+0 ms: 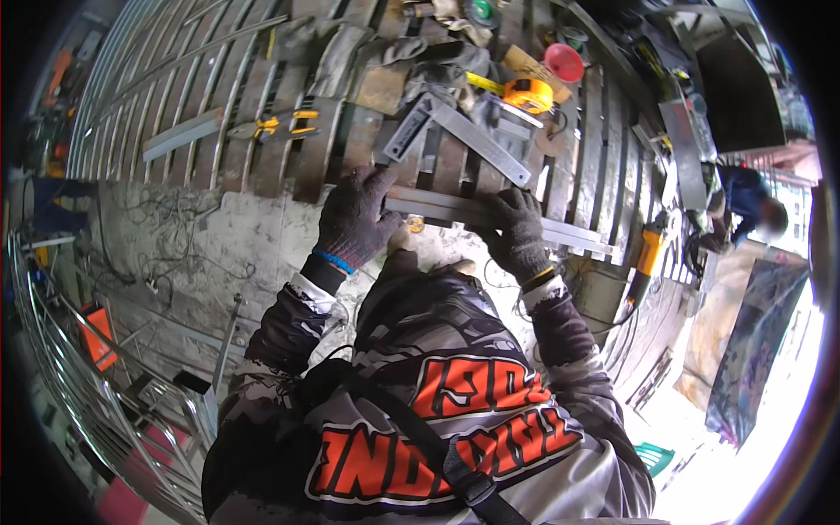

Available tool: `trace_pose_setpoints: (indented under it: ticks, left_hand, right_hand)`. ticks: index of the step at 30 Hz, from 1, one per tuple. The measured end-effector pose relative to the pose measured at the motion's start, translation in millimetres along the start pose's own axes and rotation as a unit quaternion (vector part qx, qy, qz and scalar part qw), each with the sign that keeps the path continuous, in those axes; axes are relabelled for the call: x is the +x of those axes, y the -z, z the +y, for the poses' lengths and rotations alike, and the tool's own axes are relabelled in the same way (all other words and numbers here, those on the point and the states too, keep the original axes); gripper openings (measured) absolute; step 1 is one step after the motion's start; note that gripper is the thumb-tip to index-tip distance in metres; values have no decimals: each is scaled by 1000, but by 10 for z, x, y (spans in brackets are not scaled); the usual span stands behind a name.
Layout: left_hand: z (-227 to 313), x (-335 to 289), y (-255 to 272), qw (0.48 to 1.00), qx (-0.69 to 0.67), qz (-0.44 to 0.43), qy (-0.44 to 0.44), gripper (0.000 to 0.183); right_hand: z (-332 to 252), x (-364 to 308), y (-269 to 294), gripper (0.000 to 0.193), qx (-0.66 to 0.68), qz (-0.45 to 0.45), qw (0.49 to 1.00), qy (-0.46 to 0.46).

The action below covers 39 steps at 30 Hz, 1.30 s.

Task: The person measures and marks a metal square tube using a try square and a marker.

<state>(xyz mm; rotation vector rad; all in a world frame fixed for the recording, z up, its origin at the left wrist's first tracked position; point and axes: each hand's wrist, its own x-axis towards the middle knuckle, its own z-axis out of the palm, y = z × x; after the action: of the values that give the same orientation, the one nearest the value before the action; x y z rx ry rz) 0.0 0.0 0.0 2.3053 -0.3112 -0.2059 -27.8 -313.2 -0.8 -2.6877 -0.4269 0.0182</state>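
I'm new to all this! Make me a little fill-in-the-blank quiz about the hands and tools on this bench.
1. The left hand and right hand both wear dark ____.
2. The number of hands on the metal bar is ____.
3. Of the metal square and the pliers, the one nearer the right hand is the ____.
4. In the picture, the tape measure lies to the ____ of the pliers.

Missing words: gloves; two; metal square; right.

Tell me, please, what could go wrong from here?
The metal bar lies along the near edge of the slatted bench, by the left hand and right hand, so it might slip off. The metal square lies close behind the bar and could get knocked. Right of the right hand, the yellow power tool trails a cord, which might snag.
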Motion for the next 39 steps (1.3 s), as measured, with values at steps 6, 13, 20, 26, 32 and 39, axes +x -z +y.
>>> trace_pose_setpoints:
  ticks: [6,13,20,26,32,39]
  left_hand:
    - [631,348,-419,953,195,-13,-233,63]
    - [639,522,-855,946,201,-159,-198,71]
    - [596,524,-885,926,271,-130,-229,65]
    - [566,491,-842,938,250,-131,-203,61]
    - [607,408,-920,953,213,-72,-202,49]
    - [706,405,-918,956,209,-69,-192,49]
  right_hand:
    - [10,-79,43,48,71,24,996,-42]
    - [37,-71,-163,47,-40,40,998,-33]
    - [97,-115,-185,49,-37,47,998,-27]
    - [126,-126,-226,52,1,61,998,-1]
    - [434,-474,112,54,120,77,989,-38]
    - [1140,-1054,799,57,-50,29,994,-93]
